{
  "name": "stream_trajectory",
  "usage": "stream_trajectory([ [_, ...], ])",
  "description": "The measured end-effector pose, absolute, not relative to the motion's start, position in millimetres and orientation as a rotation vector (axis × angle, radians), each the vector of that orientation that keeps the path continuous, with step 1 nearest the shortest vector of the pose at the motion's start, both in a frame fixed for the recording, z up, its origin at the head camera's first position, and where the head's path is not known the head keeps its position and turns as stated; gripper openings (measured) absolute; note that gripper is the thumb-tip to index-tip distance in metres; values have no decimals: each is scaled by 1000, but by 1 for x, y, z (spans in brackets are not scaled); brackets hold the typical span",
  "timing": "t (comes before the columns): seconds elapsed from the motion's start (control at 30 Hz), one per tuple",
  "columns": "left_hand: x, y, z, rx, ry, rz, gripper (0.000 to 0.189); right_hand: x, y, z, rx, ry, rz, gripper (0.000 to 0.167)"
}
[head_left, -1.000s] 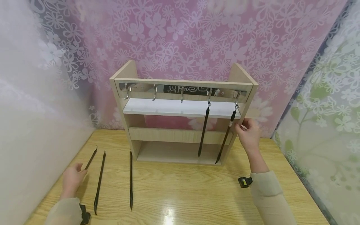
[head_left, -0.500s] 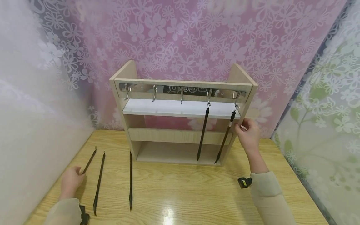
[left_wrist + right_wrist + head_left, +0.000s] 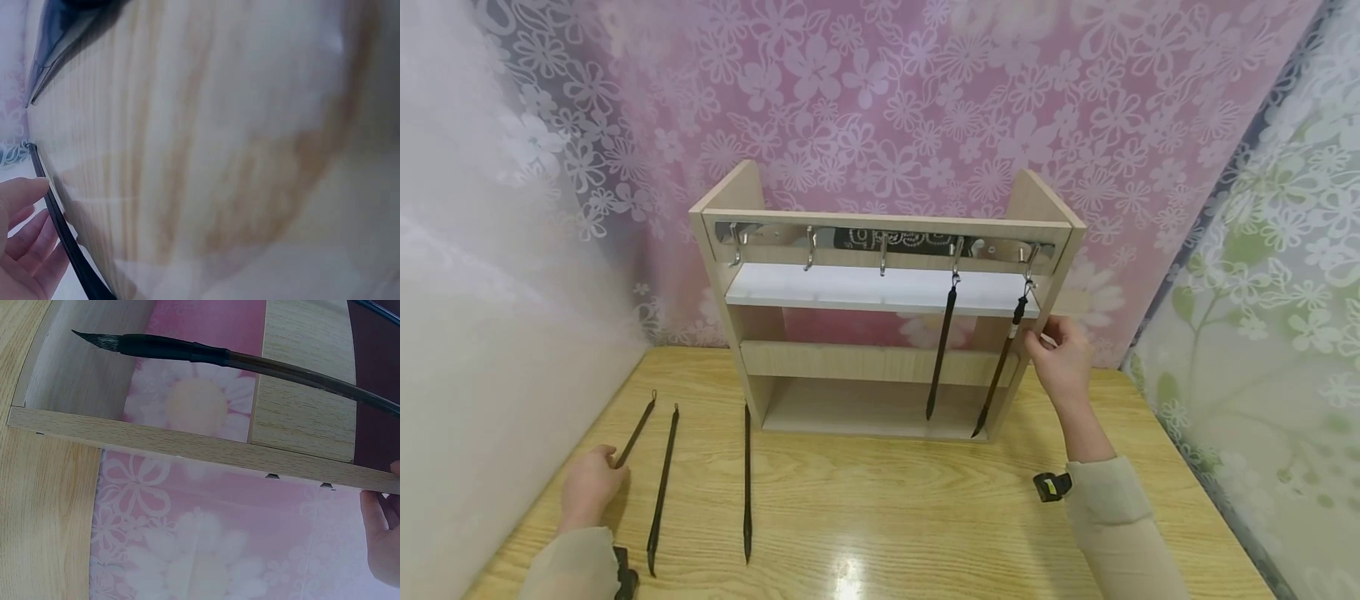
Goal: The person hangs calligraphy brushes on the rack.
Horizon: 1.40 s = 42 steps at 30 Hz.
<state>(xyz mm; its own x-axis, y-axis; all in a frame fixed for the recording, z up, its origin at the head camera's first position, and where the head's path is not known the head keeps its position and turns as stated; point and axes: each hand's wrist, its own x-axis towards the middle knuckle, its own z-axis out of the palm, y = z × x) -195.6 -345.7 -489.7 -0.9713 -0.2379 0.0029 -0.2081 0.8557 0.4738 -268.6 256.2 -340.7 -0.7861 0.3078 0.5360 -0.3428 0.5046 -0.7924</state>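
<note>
My left hand (image 3: 591, 487) is low over the table at the left, pinching the leftmost calligraphy brush (image 3: 638, 429) between thumb and fingers. The left wrist view shows the thumb on the dark handle (image 3: 67, 234) and the other fingers behind it. Two more brushes lie beside it, a middle one (image 3: 662, 492) and one by the rack's corner (image 3: 748, 483). My right hand (image 3: 1063, 358) grips the right side panel of a wooden rack (image 3: 880, 364), thumb in front. On the rack's two rightmost hooks hang a brush (image 3: 942, 354) and a white-banded brush (image 3: 1000, 375).
Three bare metal hooks (image 3: 810, 250) line the left and middle of the rack's rail. A white shelf (image 3: 850, 287) sits behind the hooks. The wood-grain table (image 3: 850, 508) meets a pale wall (image 3: 512, 292) at left and flowered walls behind and at right.
My left hand has slid slightly down the leftmost brush, towards me. The second hanging brush from the right sways a little. My right hand stays on the panel.
</note>
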Motion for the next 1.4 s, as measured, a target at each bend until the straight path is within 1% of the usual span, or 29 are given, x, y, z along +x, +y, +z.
stream_trajectory([
  [0.43,-200,-348,-492,407,-3025,-776,41,-269,256,-341,46,-2089,1330,22],
  [0.67,-199,-343,-490,369,-2976,-742,36,-269,256,-340,51,-2088,1310,22],
  [1.03,-203,-341,-489,360,-2910,-758,34,-268,256,-339,62,-2074,1334,21],
  [1.2,-206,-335,-479,306,-2823,-757,36,-268,256,-339,59,-2072,1334,23],
  [1.4,-210,-315,-457,240,-2699,-728,33,-270,256,-340,46,-2085,1287,21],
])
